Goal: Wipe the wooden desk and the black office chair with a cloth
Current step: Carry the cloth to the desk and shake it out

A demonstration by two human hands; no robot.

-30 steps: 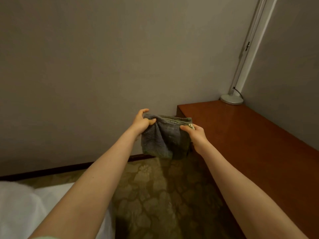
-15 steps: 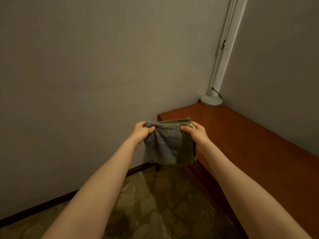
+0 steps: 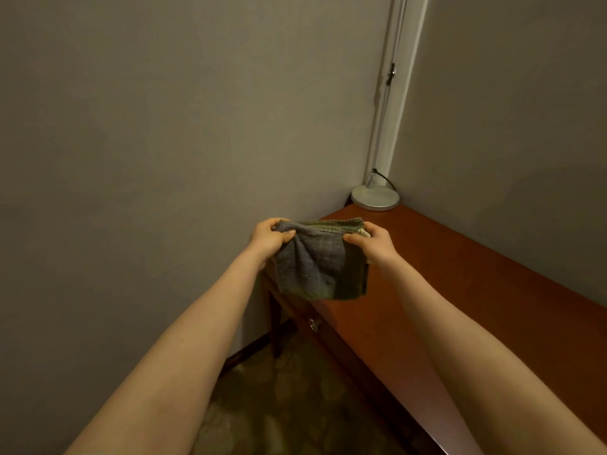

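A folded grey-green cloth [image 3: 320, 262] hangs in the air in front of me, above the near left corner of the wooden desk [image 3: 466, 290]. My left hand [image 3: 267, 238] pinches its upper left corner and my right hand [image 3: 377, 243] pinches its upper right corner. The reddish-brown desk runs from the room's corner along the right wall towards me. The black office chair is not in view.
A white lamp base [image 3: 375, 193] with a thin pole stands on the desk's far end in the corner. A small metal drawer handle [image 3: 313, 324] shows on the desk's front. Grey walls close in on the left and right. Patterned carpet [image 3: 289, 405] covers the floor below.
The view has swung and moved nearer the desk, so the cloth now hangs over its corner. Both hands keep the same hold on the cloth. The white bedding at lower left has left the view.
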